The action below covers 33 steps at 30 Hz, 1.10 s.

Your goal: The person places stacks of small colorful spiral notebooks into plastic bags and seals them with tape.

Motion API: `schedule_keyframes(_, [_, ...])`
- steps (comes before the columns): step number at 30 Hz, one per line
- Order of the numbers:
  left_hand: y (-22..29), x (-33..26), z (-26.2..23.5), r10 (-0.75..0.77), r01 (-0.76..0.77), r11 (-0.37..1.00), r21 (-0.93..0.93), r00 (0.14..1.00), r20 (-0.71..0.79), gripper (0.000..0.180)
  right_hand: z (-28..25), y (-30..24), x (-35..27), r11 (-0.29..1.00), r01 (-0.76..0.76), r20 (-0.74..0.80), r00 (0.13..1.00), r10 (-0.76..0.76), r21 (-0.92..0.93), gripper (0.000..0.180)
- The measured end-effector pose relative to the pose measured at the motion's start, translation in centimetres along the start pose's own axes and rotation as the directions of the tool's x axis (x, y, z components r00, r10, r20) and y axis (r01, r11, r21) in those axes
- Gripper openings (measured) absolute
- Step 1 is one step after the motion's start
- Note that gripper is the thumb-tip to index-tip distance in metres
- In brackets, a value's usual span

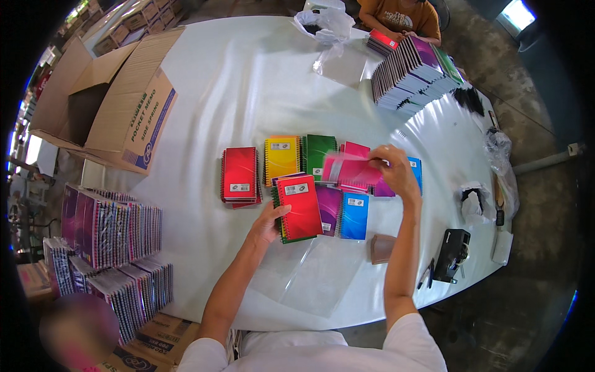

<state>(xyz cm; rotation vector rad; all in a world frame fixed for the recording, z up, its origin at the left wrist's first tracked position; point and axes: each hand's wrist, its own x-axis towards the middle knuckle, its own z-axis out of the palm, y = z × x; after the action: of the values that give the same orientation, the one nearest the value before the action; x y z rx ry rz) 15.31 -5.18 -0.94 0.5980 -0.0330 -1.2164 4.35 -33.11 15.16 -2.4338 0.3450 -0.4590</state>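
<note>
- The left hand [268, 224] is gripping the lower left corner of a small stack of spiral-bound pocket notebooks topped by a red cover [299, 206], thumb lying on the cover and fingers tucked beneath; the stack is resting near the middle of the round white table [248, 80].
- The right hand [396, 170] is pinching a pink spiral-bound notebook [352, 168], blurred in motion, and holding it raised over the row of notebooks just right of the red-topped stack.
- The two hands are working apart, each closed on its own notebook.
- A purple notebook [329, 208] and a blue notebook [354, 216] are lying just beside the red-topped stack, on its right.
- Behind them, a separate red notebook pile [240, 175], a yellow notebook [281, 159] and a green notebook [319, 154] are lying side by side in a row.
- A sheet of clear plastic wrap [313, 273] is lying on the table's near edge, between the forearms.
- A small brown pad [383, 248] and a black tape dispenser [452, 254] are sitting to the right, near the table rim.
- A large fanned stack of notebooks [412, 77] is sitting at the far right of the table, beside another person in an orange shirt [400, 13].
- An open brown cardboard box [111, 99] is resting at the far left edge.
- Upright rows of packed notebooks [111, 248] are standing off the table's left side.
</note>
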Motion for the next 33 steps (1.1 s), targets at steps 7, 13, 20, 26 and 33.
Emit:
schedule_keyframes(7, [-4.1, 0.0, 0.2, -0.058, 0.082, 0.961, -0.263, 0.993, 0.100, 0.070, 7.5, -3.7, 4.9, 0.902, 0.319, 0.462, 0.779, -0.424, 0.290, 0.019])
schedule_keyframes(13, [-2.2, -3.0, 3.2, -0.045, 0.037, 0.997, -0.069, 0.992, -0.122, 0.060, 14.2, 6.2, 2.2, 0.694, -0.344, -0.155, 0.934, 0.322, -0.632, 0.036])
schedule_keyframes(20, [-1.0, -4.4, 2.6, 0.157, -0.166, 0.986, -0.022, 0.962, -0.225, 0.051, 7.6, 1.7, 3.8, 0.955, -0.287, 0.041, 0.958, 0.285, 0.076, 0.019])
schedule_keyframes(26, [-0.4, -4.3, 4.5, 0.160, -0.168, 0.968, -0.184, 0.985, -0.061, 0.062, 6.8, -12.7, 4.4, 0.801, 0.482, 0.735, 0.384, -0.559, 0.357, 0.020])
schedule_keyframes(33, [-0.4, -7.1, 3.8, 0.074, -0.095, 0.968, -0.232, 0.993, -0.097, 0.068, 9.4, -11.9, -3.2, 0.991, -0.037, 0.268, 0.963, 0.002, 0.125, 0.031])
